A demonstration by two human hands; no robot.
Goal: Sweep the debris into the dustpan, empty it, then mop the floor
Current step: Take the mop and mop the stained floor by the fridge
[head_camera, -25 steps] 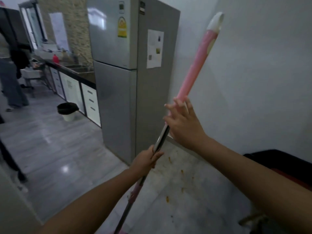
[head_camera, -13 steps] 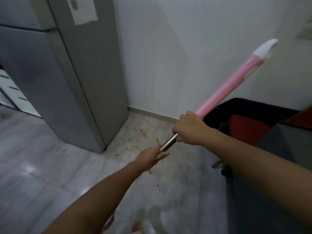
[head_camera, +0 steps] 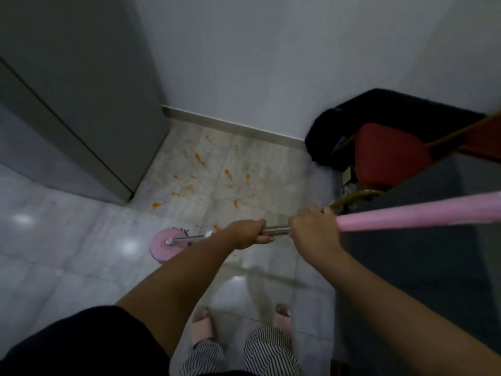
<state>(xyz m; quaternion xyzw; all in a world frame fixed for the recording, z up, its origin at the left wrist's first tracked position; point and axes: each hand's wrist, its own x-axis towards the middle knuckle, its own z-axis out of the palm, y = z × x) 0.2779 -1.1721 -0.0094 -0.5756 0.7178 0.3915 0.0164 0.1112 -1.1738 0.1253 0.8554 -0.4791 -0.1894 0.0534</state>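
Note:
I hold a mop with a pink grip (head_camera: 417, 214) and a steel shaft. My left hand (head_camera: 245, 233) grips the steel shaft low down. My right hand (head_camera: 314, 232) grips it just above, where the pink sleeve begins. The round pink mop head (head_camera: 165, 244) rests on the pale tile floor to the left of my hands. Orange stains and crumbs (head_camera: 200, 160) are scattered on the tiles between the mop head and the white wall's skirting.
A grey fridge (head_camera: 81, 104) stands at the left, its corner next to the stains. A black bag (head_camera: 339, 131) and a red seat (head_camera: 390, 153) on a gold frame crowd the right corner. A dark surface (head_camera: 420, 253) runs along the right. My slippered feet (head_camera: 202, 325) stand below.
The view has tipped down to the floor. The mop handle has swung down to nearly level, and the mop head now shows on the tiles. Both hands keep hold of the shaft.

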